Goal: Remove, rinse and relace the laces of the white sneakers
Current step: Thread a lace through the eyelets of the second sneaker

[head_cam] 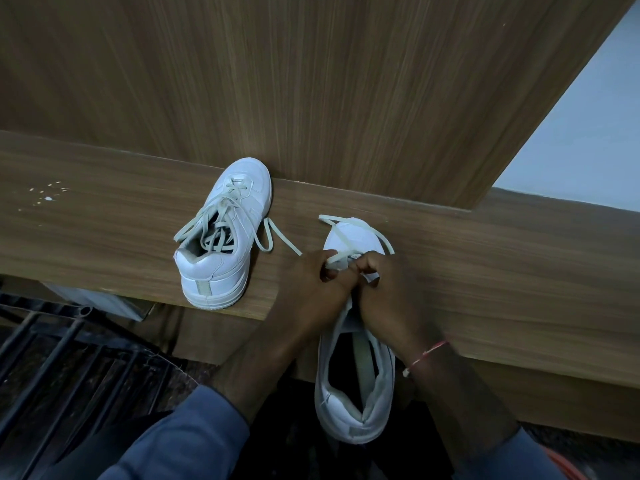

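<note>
While 1 sneaker [221, 233] sits aside, both hands, left [313, 282] and right [388, 289], pinch the lace [349, 242] on the other shoe [353, 393].

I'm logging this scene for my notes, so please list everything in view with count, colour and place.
laced sneaker: 1, white, on the wooden ledge, left of the hands, laces loose
held sneaker: 1, white, toe on the ledge, heel hanging over its near edge
lace: 1, pale grey-green, looped over the held sneaker's toe
wooden ledge: 1, brown, across the middle
wooden panel: 1, brown, behind the ledge
crumbs: several, whitish, far left on the ledge
metal grille: 1, black, lower left
wrist thread: 1, red and white, right wrist
sleeves: 2, blue
left hand: pinching the lace
right hand: pinching the lace
</note>
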Demonstrator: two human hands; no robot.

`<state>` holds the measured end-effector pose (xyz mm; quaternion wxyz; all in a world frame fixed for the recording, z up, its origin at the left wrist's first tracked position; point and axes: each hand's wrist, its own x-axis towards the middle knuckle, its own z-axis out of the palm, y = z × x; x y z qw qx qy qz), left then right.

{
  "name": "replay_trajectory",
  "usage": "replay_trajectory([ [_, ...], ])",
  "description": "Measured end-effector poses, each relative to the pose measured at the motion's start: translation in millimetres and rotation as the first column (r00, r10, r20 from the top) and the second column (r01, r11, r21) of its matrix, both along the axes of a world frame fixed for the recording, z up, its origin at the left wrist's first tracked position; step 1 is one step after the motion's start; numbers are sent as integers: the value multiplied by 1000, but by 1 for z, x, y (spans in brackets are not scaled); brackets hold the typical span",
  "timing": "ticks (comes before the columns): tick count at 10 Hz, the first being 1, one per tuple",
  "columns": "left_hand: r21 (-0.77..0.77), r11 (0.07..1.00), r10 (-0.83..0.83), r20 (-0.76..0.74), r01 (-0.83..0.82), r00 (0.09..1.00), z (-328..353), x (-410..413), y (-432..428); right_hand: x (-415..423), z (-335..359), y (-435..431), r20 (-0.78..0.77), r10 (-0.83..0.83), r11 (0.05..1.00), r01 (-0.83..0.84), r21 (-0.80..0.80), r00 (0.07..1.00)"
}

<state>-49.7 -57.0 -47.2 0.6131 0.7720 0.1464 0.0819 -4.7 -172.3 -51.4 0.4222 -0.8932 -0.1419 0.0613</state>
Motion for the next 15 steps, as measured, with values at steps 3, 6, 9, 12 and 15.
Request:
replay_trajectory([
  [3, 103, 985, -131, -48, 136, 990, 1, -3, 5, 2, 5, -3, -105, -125, 984, 137, 115, 987],
  [6, 176, 984, -14, -51, 23, 999, -11, -4, 0, 13, 78, -44, -553, 63, 214, 530, 820, 831],
  [9, 358, 932, 47, 37, -57, 998, -17, 1, -1, -3, 39, -43, 35, 199, 881, -163, -444, 979],
  [12, 271, 958, 89, 39, -96, 995, -16, 0, -4, -13, 97, -46, -322, 306, 103, 305, 947, 896],
  [15, 242, 968, 73, 2, -71, 997, -13, 0, -6, -4, 45, -56, 35, 98, 911, -75, -406, 995],
])
